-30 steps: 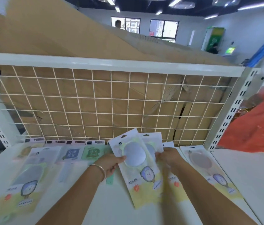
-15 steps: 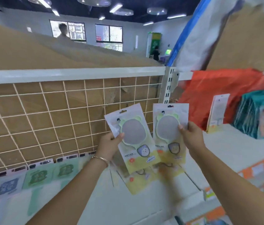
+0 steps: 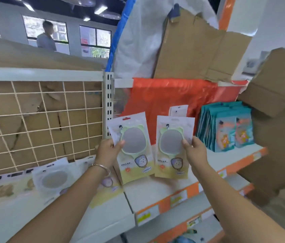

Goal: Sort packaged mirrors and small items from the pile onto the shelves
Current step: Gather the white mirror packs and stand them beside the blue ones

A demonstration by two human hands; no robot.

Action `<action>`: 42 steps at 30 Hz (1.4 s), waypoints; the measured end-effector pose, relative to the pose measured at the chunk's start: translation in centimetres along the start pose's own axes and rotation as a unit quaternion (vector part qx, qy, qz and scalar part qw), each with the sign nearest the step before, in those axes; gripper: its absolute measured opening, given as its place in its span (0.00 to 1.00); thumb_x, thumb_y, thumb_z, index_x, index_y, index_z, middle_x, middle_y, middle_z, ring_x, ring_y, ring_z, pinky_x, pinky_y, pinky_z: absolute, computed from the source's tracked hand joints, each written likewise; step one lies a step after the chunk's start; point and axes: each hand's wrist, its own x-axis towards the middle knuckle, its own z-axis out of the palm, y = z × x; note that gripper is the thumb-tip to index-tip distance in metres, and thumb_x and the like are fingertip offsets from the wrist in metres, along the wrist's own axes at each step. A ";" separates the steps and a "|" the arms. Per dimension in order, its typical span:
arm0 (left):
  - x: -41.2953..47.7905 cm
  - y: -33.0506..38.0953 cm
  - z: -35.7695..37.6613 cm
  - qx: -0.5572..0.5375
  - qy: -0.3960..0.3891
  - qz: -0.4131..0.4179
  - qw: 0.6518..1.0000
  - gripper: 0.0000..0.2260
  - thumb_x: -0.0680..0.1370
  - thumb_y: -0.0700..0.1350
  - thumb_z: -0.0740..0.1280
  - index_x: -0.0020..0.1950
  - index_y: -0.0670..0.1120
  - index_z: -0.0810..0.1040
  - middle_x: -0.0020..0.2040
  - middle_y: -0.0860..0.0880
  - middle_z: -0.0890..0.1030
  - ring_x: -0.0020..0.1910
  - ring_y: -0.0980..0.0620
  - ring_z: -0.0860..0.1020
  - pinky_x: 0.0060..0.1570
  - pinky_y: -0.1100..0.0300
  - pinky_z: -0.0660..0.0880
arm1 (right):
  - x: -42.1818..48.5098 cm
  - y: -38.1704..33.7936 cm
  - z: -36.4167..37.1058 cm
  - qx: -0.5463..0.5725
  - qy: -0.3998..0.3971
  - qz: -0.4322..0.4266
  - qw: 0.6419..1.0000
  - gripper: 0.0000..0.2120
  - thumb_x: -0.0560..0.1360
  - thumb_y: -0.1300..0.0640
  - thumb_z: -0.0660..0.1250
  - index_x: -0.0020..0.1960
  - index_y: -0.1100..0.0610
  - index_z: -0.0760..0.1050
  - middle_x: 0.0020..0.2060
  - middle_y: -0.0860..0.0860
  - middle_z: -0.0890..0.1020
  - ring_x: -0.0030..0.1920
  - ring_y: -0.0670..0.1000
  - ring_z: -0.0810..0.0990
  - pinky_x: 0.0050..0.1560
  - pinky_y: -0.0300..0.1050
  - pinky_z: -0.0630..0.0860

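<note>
While left fingers [image 3: 121, 142] pinch one packet [image 3: 133, 166], right fingers [image 3: 184, 142] pinch another [image 3: 171, 166].

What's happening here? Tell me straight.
A person is sorting packaged mirrors. The left hand holds one green-framed mirror pack and the right hand holds a matching pack, both upright in front of a white shelf. Teal packs stand on it to the right; more mirror packs lie flat to the left.

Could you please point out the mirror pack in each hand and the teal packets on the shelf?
left-hand mirror pack [image 3: 134, 142]: head view, on the mirror glass.
right-hand mirror pack [image 3: 171, 143]: head view, on the mirror glass.
teal packets [image 3: 225, 135]: head view, front packet's face.
</note>
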 end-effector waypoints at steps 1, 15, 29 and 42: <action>0.1 0.5 1.4 0.011 0.010 0.007 1.000 0.21 0.76 0.45 0.68 0.29 0.44 0.60 0.29 0.49 0.59 0.29 0.52 0.58 0.28 0.60 0.52 | 1.1 0.3 -1.3 -0.001 -0.002 -0.007 1.000 0.15 0.74 0.50 0.62 0.33 0.52 0.62 0.32 0.47 0.67 0.39 0.52 0.65 0.47 0.51 0.59; 2.8 3.9 14.5 0.116 0.045 0.008 0.992 0.21 0.76 0.50 0.67 0.27 0.45 0.64 0.38 0.48 0.66 0.39 0.49 0.65 0.38 0.59 0.57 | 12.2 3.9 -7.4 0.038 -0.012 -0.021 0.999 0.11 0.75 0.51 0.64 0.42 0.59 0.70 0.37 0.52 0.75 0.42 0.54 0.73 0.48 0.51 0.69; 11.4 -0.2 19.2 0.143 0.060 0.039 0.987 0.20 0.76 0.51 0.67 0.38 0.33 0.77 0.37 0.49 0.68 0.51 0.46 0.67 0.39 0.61 0.53 | 22.0 6.4 -3.5 0.016 -0.059 0.008 0.998 0.04 0.74 0.47 0.63 0.43 0.45 0.74 0.46 0.48 0.80 0.53 0.56 0.77 0.59 0.62 0.73; 12.2 -0.5 23.6 0.097 0.114 -0.025 0.988 0.28 0.69 0.63 0.64 0.36 0.36 0.79 0.37 0.50 0.70 0.47 0.48 0.67 0.46 0.59 0.61 | 29.2 10.6 2.0 0.025 -0.192 0.045 0.980 0.11 0.66 0.39 0.63 0.48 0.37 0.75 0.50 0.48 0.81 0.54 0.55 0.78 0.58 0.60 0.75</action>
